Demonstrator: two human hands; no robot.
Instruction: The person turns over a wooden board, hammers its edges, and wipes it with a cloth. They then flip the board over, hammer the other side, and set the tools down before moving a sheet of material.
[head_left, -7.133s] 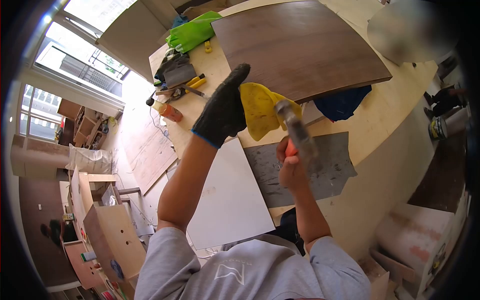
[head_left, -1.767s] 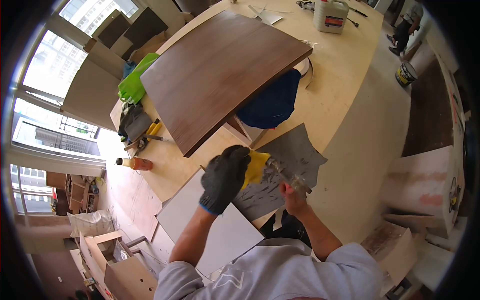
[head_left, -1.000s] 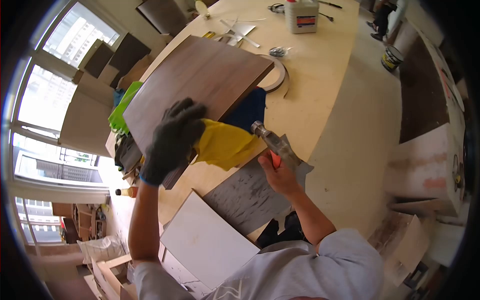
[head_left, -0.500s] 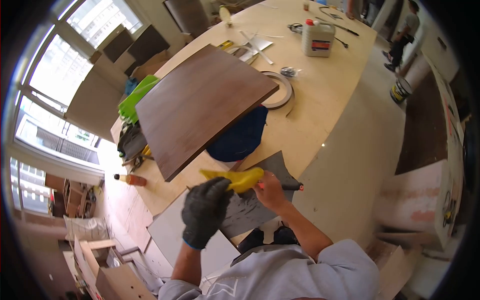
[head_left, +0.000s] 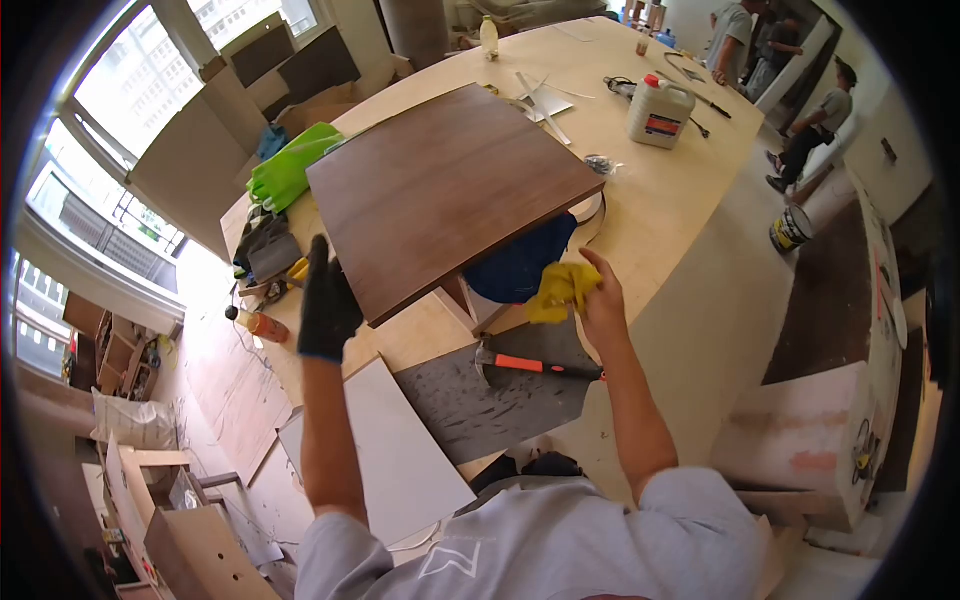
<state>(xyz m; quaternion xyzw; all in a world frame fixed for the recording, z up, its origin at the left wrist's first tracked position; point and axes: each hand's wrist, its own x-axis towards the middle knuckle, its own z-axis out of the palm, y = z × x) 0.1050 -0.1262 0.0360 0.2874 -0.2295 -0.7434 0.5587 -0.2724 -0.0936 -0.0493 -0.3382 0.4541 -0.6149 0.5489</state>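
My left hand (head_left: 329,308), in a dark work glove, is held upright with its fingers stretched out beside the left edge of a brown wood-grain panel (head_left: 450,195). In my bare right hand (head_left: 605,308) a crumpled yellow cloth (head_left: 558,290) is gripped, just off the panel's near right corner. The panel rests raised over a dark blue cloth-covered support (head_left: 520,265) on the worktable (head_left: 655,225). Nearer to me, a claw hammer (head_left: 520,364) with a red and black handle lies on a dark grey sheet (head_left: 480,405).
A white board (head_left: 405,455) lies at the near left. Beyond the panel stands a white jug (head_left: 660,112) with a red cap. Left of it are green gloves (head_left: 292,170) and an orange bottle (head_left: 265,326). People (head_left: 818,120) stand at the far right near a bucket (head_left: 791,229).
My hands have moved apart: the gloved left hand went left to the panel's edge, the right hand carried the yellow cloth right and up. The hammer is now uncovered.
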